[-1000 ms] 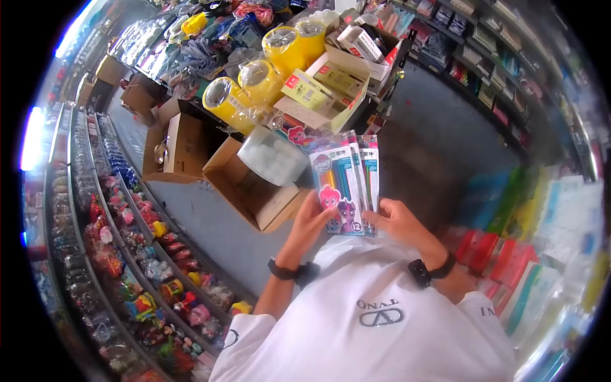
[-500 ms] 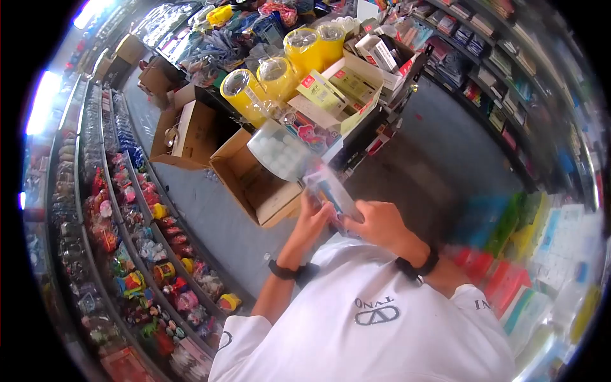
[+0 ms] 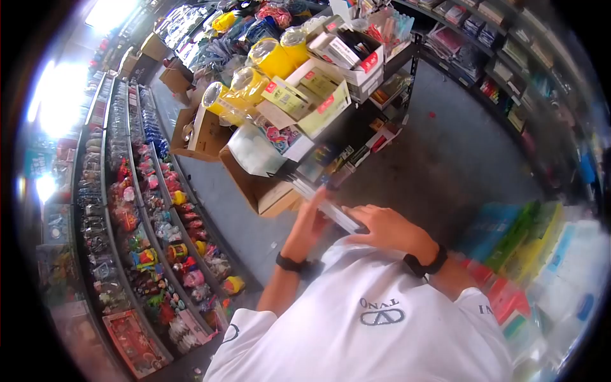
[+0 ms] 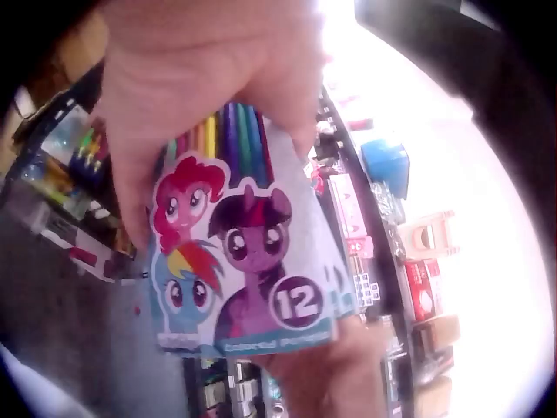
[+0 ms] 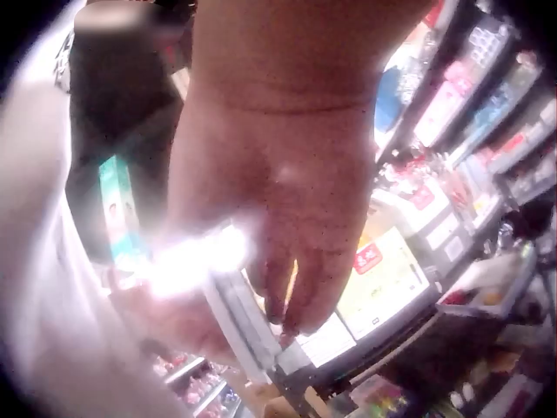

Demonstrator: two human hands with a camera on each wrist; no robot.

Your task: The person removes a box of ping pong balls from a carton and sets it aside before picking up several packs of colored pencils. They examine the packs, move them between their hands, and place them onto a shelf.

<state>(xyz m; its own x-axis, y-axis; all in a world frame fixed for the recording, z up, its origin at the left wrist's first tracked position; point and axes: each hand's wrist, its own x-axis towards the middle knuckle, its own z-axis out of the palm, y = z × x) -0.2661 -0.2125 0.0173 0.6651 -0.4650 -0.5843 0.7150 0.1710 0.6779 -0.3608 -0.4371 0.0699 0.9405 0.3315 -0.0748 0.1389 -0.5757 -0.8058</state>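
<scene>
A stack of coloured-pencil packs point(image 3: 332, 209) is held edge-up between both hands at the chest in the head view. The left hand point(image 3: 307, 230) grips its left side. Over its near end lies the right hand point(image 3: 389, 228), fingers bent round the edge. In the left wrist view, the front pack point(image 4: 252, 261) shows cartoon ponies and the number 12, with the left hand point(image 4: 209, 78) around its pencil end and part of the other hand at the bottom edge. The right wrist view shows the right hand point(image 5: 274, 192) against the stack's pale edges point(image 5: 239, 322).
An open cardboard box point(image 3: 264, 196) stands on the floor ahead, beside a table holding yellow rolls point(image 3: 272, 57) and a carton of yellow-green boxes point(image 3: 337, 108). Shelves of small toys point(image 3: 143, 258) run along the left. Coloured packets point(image 3: 509, 235) lie at the right.
The packs have turned from facing up, fanned out, to edge-up and squared together. The right hand has moved over their near end. The head view has shifted.
</scene>
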